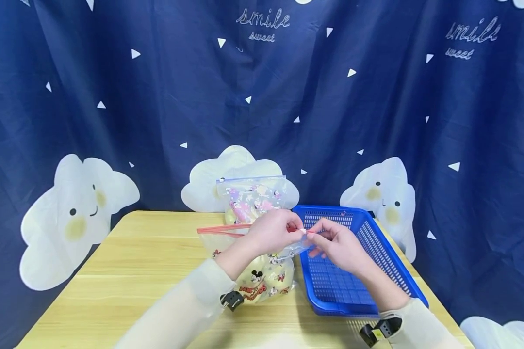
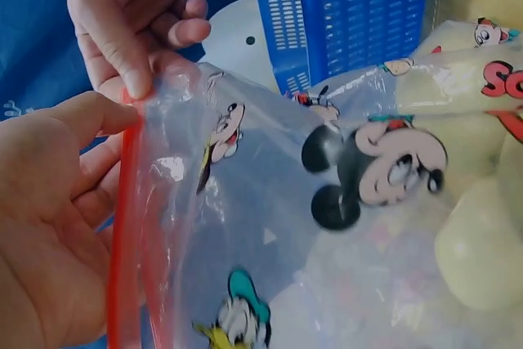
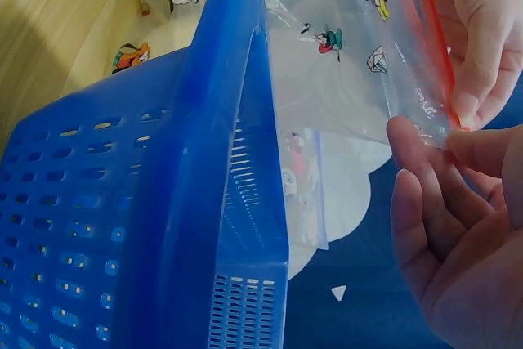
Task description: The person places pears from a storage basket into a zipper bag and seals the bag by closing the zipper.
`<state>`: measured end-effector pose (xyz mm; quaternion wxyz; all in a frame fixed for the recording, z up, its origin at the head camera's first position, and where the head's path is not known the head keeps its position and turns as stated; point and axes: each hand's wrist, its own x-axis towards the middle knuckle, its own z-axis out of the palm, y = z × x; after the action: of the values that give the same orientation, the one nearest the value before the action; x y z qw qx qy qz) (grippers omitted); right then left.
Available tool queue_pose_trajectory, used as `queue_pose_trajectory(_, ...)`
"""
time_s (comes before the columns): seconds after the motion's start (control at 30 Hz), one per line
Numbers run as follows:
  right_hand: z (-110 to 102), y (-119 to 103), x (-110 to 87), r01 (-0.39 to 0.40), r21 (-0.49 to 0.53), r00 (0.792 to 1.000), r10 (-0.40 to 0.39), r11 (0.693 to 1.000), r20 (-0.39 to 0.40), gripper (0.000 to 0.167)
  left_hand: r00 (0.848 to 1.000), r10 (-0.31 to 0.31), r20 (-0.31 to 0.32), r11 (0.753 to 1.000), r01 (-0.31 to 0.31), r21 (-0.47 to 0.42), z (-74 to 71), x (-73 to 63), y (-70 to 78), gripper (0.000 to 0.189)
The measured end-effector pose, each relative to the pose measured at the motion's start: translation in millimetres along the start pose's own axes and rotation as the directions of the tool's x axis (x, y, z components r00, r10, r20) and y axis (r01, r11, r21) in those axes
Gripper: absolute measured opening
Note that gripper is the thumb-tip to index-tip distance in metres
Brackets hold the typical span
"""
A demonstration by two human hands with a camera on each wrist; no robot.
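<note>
A clear zipper bag (image 1: 255, 278) with a red zip strip and cartoon prints stands on the table, pale yellow round things in its lower part. My left hand (image 1: 272, 235) pinches the small white slider (image 1: 303, 231) near the right end of the red strip (image 2: 122, 243). Right beside it, my right hand (image 1: 340, 247) pinches the bag's top corner between thumb and forefinger, its other fingers loosely bent in the right wrist view. The strip's left part shows two edges standing apart. Both hands' fingertips nearly meet at the corner.
A blue plastic basket (image 1: 307, 286) with slotted walls stands to the right, partly under my right hand. Behind the red-strip bag is another clear printed bag (image 1: 255, 194) with a blue-violet zip. The wooden table (image 1: 148, 281) ends at a dark blue curtain (image 1: 244, 121).
</note>
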<state>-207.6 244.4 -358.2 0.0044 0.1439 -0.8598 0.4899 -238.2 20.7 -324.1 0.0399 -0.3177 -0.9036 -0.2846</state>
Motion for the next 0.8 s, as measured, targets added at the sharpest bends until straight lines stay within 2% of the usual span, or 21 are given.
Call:
queue_pose_trajectory(0.17, -1, 0, -1.1, -0.026, 0.022, 1.000, 0.026, 0.999, -0.007, 0.012, 1.000, -0.017, 0.000, 0.999, 0.017, -0.036, -10.3, -9.9, -13.2, 0.006)
queue_pose_trajectory(0.4, -2, 1, -0.6, -0.050, 0.023, 0.999, 0.050, 0.998, -0.007, 0.014, 0.998, -0.063, -0.032, 0.995, 0.060, -0.073, -28.2, -33.7, -41.7, 0.004)
queue_pose_trajectory(0.57, -1, 0, 0.8, -0.054, 0.029, 0.998, 0.054, 0.998, -0.009, 0.014, 0.994, -0.095, -0.062, 0.992, 0.089, -0.088, -44.6, -53.3, -64.9, 0.005)
queue_pose_trajectory(0.8, -2, 0, 3.9, -0.057, 0.027, 0.998, 0.057, 0.998, -0.009, 0.013, 0.989, -0.090, -0.117, 0.991, 0.078, -0.105, -69.6, -84.3, -104.6, 0.006)
